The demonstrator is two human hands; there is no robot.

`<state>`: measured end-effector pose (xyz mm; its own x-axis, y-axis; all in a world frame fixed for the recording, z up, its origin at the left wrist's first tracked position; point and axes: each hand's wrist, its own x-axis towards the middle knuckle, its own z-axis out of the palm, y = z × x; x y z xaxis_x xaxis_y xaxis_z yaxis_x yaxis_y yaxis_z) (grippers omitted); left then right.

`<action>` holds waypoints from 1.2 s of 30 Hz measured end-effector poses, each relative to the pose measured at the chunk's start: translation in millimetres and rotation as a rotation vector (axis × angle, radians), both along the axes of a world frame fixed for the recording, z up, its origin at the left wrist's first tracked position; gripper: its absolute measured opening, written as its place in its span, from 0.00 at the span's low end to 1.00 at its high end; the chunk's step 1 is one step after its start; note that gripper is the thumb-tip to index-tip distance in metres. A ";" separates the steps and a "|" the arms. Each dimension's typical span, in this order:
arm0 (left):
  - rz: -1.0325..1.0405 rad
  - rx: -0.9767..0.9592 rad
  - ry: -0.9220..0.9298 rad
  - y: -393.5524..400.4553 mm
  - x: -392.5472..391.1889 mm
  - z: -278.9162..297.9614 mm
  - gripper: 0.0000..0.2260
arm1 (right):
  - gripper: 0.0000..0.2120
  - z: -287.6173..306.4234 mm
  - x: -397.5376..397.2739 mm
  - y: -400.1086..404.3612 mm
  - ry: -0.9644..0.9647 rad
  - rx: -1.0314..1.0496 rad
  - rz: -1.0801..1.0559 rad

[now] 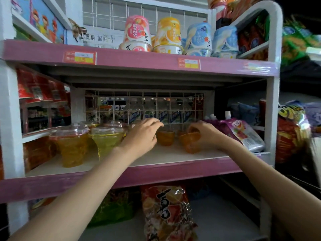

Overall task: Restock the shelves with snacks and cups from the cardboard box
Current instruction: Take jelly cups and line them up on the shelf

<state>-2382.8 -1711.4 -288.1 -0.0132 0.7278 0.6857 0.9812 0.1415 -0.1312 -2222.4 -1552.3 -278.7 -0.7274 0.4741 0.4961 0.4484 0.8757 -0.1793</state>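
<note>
Price tags (80, 57) on the pink front edge of the upper shelf: red and yellow, print too blurred to read; snack bag (167, 213) on the bottom shelf bears large black characters, not legible. Middle shelf (173, 158): right hand (205, 135) curled around an orange jelly cup (190, 140) near the right end; a second orange cup (165, 137) stands just beside it, between the hands; left hand (144, 133) half open, fingers spread, holding nothing, hovering at mid-shelf; yellow lidded cups (106, 139) towards the left end.
</note>
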 end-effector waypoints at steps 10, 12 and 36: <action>0.253 -0.392 0.161 67.4 8.9 -0.2 0.30 | 0.35 -4.3 20.0 13.0 -0.218 0.034 -0.122; 0.243 -0.368 0.178 73.5 6.7 -4.6 0.30 | 0.35 -2.9 21.3 15.3 -0.204 0.027 -0.107; -0.094 -0.310 -0.117 57.8 9.8 13.6 0.19 | 0.36 -8.9 22.7 8.2 0.043 -0.059 -0.067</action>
